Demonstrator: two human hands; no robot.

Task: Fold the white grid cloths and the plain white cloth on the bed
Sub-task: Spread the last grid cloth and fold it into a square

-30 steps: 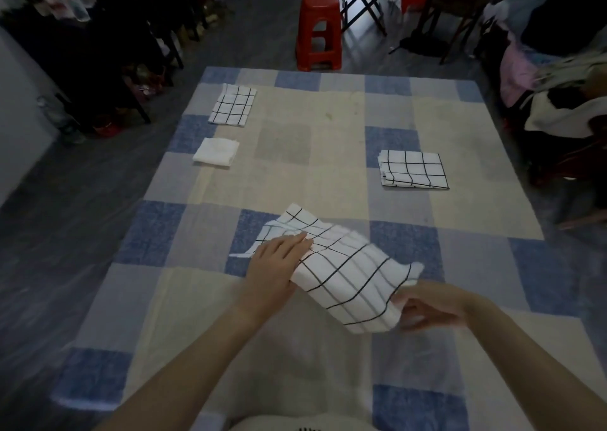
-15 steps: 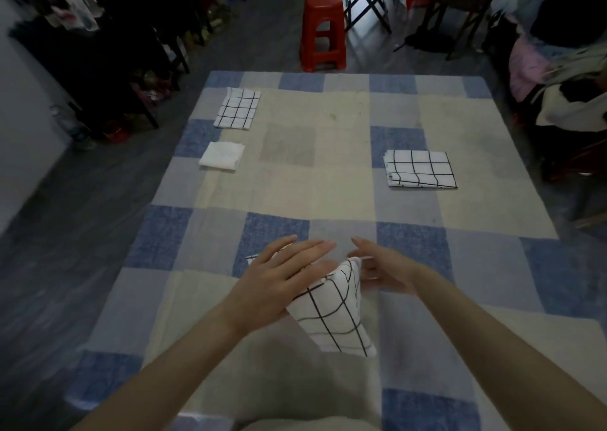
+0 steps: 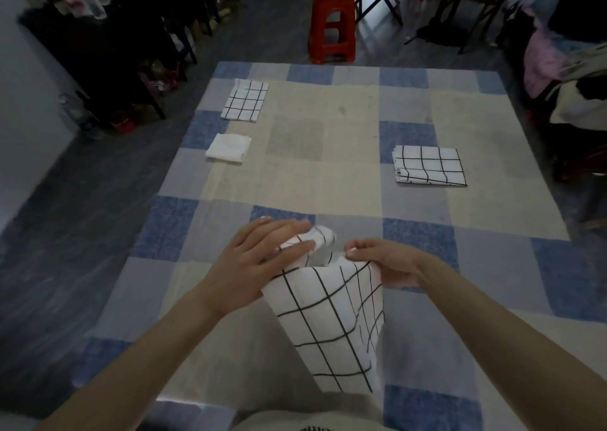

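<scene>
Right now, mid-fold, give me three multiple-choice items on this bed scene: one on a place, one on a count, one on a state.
1. Where does the plain white cloth lie?
A. left side of the bed, nearer than a folded grid cloth
B. on the red stool
C. under the right hand

2. How many folded grid cloths lie flat on the bed cover?
A. none
B. two
C. four

3. What state is the held grid cloth in?
A. flat on the bed
B. lifted, hanging from both hands
C. on the floor

Answers: 1 A, it sits at left below that grid cloth. 2 B, one at left, another at right. 3 B, the left hand and right hand hold its top edge.
</scene>
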